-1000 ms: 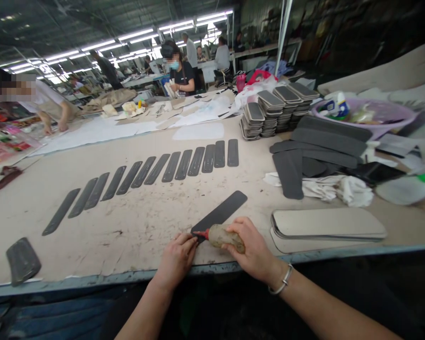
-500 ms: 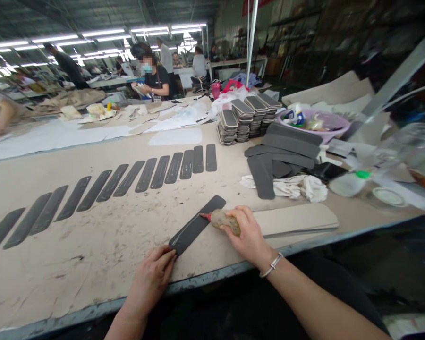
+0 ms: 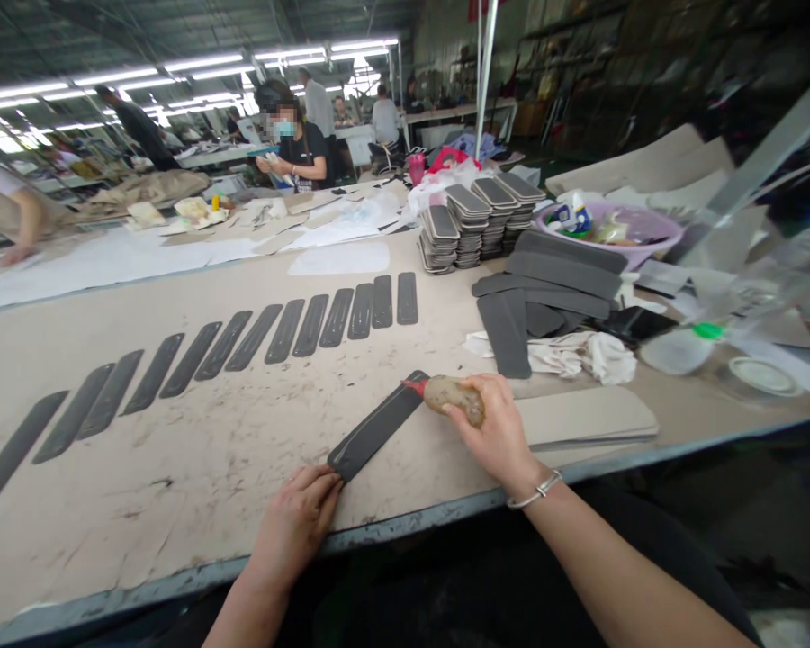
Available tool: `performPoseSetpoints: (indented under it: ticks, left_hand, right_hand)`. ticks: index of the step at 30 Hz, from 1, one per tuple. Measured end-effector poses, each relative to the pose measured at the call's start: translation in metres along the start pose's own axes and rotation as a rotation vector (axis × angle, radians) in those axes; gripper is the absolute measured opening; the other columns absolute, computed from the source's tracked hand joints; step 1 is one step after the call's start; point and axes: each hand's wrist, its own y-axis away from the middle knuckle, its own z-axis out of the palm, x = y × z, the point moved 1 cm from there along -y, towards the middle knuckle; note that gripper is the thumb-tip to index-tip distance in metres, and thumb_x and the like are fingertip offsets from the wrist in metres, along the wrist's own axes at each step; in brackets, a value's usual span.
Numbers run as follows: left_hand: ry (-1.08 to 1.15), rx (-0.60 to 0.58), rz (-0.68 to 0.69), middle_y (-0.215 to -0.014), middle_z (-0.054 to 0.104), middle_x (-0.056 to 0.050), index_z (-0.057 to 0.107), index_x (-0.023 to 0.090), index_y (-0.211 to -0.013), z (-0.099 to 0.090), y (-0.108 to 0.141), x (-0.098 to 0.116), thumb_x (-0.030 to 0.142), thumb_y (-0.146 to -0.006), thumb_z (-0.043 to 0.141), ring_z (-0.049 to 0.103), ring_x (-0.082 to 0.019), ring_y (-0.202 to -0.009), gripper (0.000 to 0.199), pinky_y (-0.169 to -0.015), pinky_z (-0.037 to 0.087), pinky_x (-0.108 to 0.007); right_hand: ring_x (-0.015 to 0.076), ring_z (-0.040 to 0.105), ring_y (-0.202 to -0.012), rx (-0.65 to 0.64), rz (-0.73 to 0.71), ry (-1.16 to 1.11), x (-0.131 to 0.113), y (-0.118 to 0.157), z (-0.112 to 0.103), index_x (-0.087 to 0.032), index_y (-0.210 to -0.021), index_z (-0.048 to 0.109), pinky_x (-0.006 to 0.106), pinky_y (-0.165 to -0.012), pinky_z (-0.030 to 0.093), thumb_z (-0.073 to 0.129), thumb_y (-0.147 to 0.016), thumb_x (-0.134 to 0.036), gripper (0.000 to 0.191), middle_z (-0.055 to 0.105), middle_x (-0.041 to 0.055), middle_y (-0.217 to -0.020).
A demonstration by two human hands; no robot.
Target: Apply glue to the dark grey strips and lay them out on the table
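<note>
Hands (image 3: pixel 301 513) hold 1 mottled, rounded bottle (image 3: pixel 454 400).

Hiding the back of the squeeze bottle (image 3: pixel 454 399) inside the right hand (image 3: pixel 496 427). Covering the near tip of the dark strip (image 3: pixel 378 427) with the left hand (image 3: pixel 301 513). Tucking one end of the pale stack (image 3: pixel 587 417) behind the right hand. Cutting off a worker (image 3: pixel 6 211) at the left edge. Looking blurry around the clear plastic (image 3: pixel 796 279) at the right.
</note>
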Motion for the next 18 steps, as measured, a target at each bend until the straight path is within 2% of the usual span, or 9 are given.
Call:
performPoseSetpoints:
  ticks: [8,13,18]
  left_hand:
    - [0.044,-0.041,-0.059,-0.094,0.065,-0.006,0.066,0.018,-0.088,-0.002,0.001,0.004,0.025,-0.088,0.049,0.060,-0.017,-0.086,0.019,-0.079,0.051,-0.031]
    - [0.057,-0.025,-0.029,-0.092,0.065,-0.006,0.066,0.018,-0.087,-0.003,-0.001,0.005,0.025,-0.088,0.048,0.060,-0.017,-0.084,0.019,-0.078,0.051,-0.030]
    - [0.051,-0.027,-0.030,-0.090,0.065,-0.005,0.065,0.018,-0.088,-0.003,-0.003,0.005,0.025,-0.089,0.048,0.060,-0.017,-0.083,0.019,-0.078,0.051,-0.030]
  right_hand:
    - [0.0225,0.047,-0.099,-0.317,-0.051,-0.287,-0.050,0.026,0.021,-0.021,-0.105,0.048,0.038,-0.086,0.043,0.063,-0.080,-0.018,0.029,0.049,0.0071,-0.102]
    - [0.0217,0.047,-0.098,-0.384,-0.031,-0.324,-0.054,0.030,0.027,-0.020,-0.105,0.048,0.038,-0.086,0.043,0.063,-0.079,-0.015,0.030,0.049,0.0072,-0.101]
    - [0.0209,0.047,-0.097,-0.435,-0.024,-0.330,-0.055,0.031,0.021,-0.020,-0.106,0.048,0.037,-0.087,0.043,0.064,-0.078,-0.014,0.033,0.049,0.0064,-0.101]
